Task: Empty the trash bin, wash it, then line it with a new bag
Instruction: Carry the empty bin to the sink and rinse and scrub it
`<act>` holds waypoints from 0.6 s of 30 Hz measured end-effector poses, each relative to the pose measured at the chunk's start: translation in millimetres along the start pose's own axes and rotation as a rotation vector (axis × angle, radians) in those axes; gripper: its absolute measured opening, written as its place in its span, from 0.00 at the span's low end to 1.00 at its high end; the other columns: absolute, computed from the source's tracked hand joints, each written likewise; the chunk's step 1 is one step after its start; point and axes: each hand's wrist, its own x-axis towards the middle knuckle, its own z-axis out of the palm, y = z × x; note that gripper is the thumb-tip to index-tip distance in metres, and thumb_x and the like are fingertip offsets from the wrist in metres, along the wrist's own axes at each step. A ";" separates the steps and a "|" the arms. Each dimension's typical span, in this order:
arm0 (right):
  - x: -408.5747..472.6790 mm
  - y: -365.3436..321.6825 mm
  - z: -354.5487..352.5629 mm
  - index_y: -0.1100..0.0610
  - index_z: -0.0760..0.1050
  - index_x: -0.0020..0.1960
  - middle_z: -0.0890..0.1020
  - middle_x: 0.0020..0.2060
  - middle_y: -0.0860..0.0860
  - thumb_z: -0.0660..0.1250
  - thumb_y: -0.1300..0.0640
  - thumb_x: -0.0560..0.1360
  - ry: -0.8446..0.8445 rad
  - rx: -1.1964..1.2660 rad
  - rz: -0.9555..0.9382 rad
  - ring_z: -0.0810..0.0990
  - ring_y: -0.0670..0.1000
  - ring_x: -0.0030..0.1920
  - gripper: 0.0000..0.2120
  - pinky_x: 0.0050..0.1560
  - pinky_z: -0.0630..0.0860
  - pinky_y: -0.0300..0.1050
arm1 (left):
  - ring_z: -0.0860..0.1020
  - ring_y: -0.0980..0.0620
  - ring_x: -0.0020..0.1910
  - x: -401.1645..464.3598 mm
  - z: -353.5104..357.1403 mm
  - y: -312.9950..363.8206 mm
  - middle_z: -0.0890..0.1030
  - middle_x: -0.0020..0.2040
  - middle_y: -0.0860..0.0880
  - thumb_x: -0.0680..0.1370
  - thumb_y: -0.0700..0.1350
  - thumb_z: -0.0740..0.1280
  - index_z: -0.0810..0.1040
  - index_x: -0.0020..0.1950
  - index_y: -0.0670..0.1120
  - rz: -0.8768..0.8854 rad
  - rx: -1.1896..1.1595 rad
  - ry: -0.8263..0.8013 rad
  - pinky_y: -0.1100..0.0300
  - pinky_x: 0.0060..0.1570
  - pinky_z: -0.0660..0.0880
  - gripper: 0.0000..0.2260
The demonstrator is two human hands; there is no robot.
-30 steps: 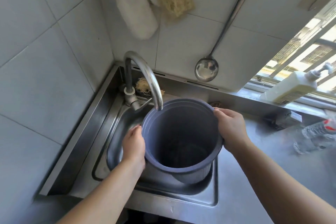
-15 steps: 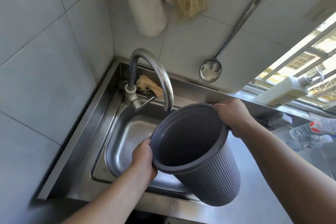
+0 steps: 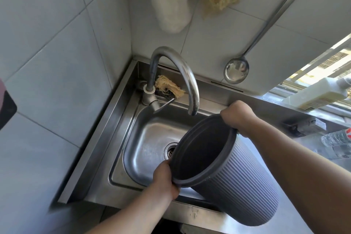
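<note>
Fingers [image 3: 171, 180] of your left hand [image 3: 165, 182] and right hand [image 3: 237, 116] are clamping the grey ribbed trash bin [image 3: 237, 182] by its rim, tilting its mouth over the steel sink [image 3: 144, 138] beside the dry faucet [image 3: 182, 74]. It's looking empty; any further rinsing and the new bag are remaining.

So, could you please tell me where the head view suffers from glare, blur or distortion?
Head view: the window at right is blown out by daylight; wide-angle bending curves the wall tiles; the bottom-left edge smears; the bin and faucet stay sharp.
</note>
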 end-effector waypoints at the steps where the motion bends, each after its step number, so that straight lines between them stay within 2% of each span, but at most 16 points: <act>1: 0.5 -2.5 1.8 0.64 0.70 0.33 0.71 0.24 0.58 0.60 0.66 0.71 -0.005 -0.020 -0.008 0.70 0.55 0.23 0.08 0.20 0.64 0.36 | 0.83 0.39 0.45 1.1 -1.7 1.0 0.85 0.48 0.37 0.80 0.41 0.59 0.82 0.58 0.35 -0.010 -0.008 -0.006 0.52 0.39 0.79 0.16; 4: 0.9 -11.4 6.8 0.65 0.72 0.33 0.74 0.24 0.58 0.61 0.66 0.72 -0.022 -0.057 -0.024 0.73 0.56 0.21 0.09 0.18 0.64 0.35 | 0.84 0.39 0.44 3.3 -6.6 4.2 0.85 0.51 0.36 0.80 0.40 0.59 0.83 0.56 0.35 -0.034 -0.015 -0.030 0.51 0.40 0.81 0.16; 8: -1.1 -22.8 15.6 0.63 0.72 0.34 0.75 0.26 0.56 0.61 0.64 0.72 -0.023 -0.083 -0.068 0.74 0.55 0.24 0.09 0.21 0.66 0.37 | 0.84 0.39 0.44 5.0 -12.7 6.2 0.85 0.50 0.36 0.81 0.40 0.57 0.83 0.54 0.36 -0.064 -0.042 -0.050 0.50 0.42 0.82 0.16; 10: -2.7 -28.3 19.3 0.63 0.73 0.34 0.76 0.26 0.57 0.61 0.64 0.72 -0.036 -0.099 -0.078 0.75 0.55 0.24 0.09 0.21 0.66 0.37 | 0.85 0.41 0.39 5.8 -15.4 5.9 0.86 0.44 0.37 0.81 0.40 0.57 0.84 0.52 0.35 -0.080 -0.063 -0.064 0.52 0.35 0.83 0.16; 13: -4.6 -34.2 23.4 0.63 0.73 0.34 0.76 0.26 0.57 0.59 0.65 0.70 -0.057 -0.113 -0.087 0.75 0.56 0.22 0.08 0.19 0.67 0.36 | 0.85 0.42 0.30 6.7 -18.2 4.8 0.85 0.35 0.38 0.81 0.39 0.58 0.84 0.44 0.35 -0.098 -0.093 -0.095 0.56 0.24 0.79 0.17; 16: -5.3 -39.2 26.5 0.62 0.73 0.34 0.76 0.28 0.57 0.60 0.64 0.70 -0.056 -0.117 -0.106 0.77 0.57 0.27 0.07 0.24 0.71 0.40 | 0.84 0.43 0.27 8.3 -20.7 3.5 0.84 0.31 0.40 0.81 0.39 0.57 0.86 0.35 0.36 -0.105 -0.104 -0.132 0.58 0.21 0.77 0.22; 18: -4.8 -41.8 28.0 0.62 0.73 0.35 0.76 0.29 0.57 0.60 0.64 0.71 -0.058 -0.116 -0.108 0.76 0.57 0.28 0.07 0.25 0.71 0.41 | 0.84 0.43 0.27 7.3 -21.4 3.4 0.84 0.31 0.40 0.82 0.40 0.57 0.86 0.32 0.36 -0.102 -0.115 -0.158 0.58 0.21 0.77 0.24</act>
